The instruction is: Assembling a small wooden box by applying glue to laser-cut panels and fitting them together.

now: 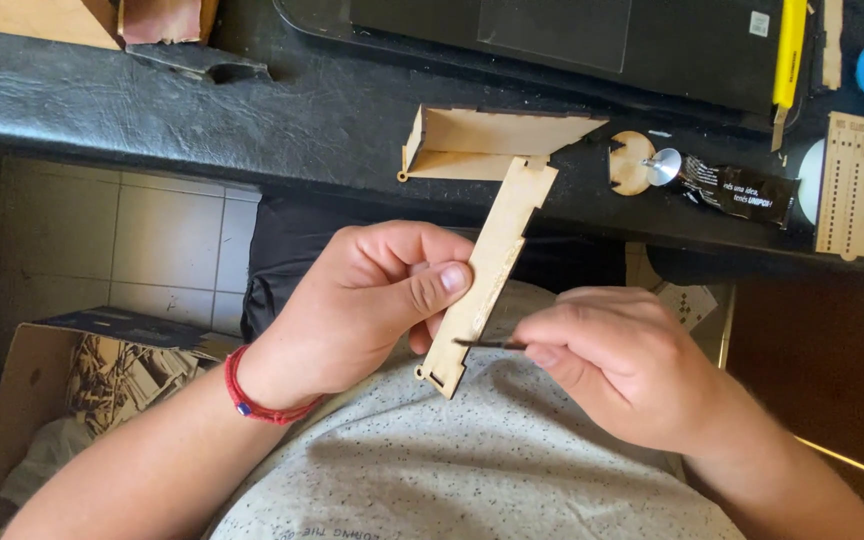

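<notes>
The left hand (372,300) holds a long flat wooden strip (487,275) in front of the person's chest, below the near edge of the black bench (252,120). The thumb lies on top of the strip and the other fingers are under it, so this grip is closed tight on the wood. The strip is tilted, with its top end up near the bench edge and its bottom end down by the grey shirt (452,470). The strip has small notches cut in its ends.

The right hand (622,365) pinches a thin dark stick (489,344) between thumb and fingers, so this grip is closed on the stick. The tip of the stick touches the side of the strip, low down.

On the bench, close to the near edge, sits a wooden box part (482,145) with an open side. Just beside it, toward the right, lie a small round wooden disc (629,165) and a black glue tube (732,185). Further right is a flat wooden card (855,185) with little holes. A yellow knife (788,60) lies near the far right corner. A red string band (252,395) is on the left wrist. A cardboard box (62,390) stands on the floor.
</notes>
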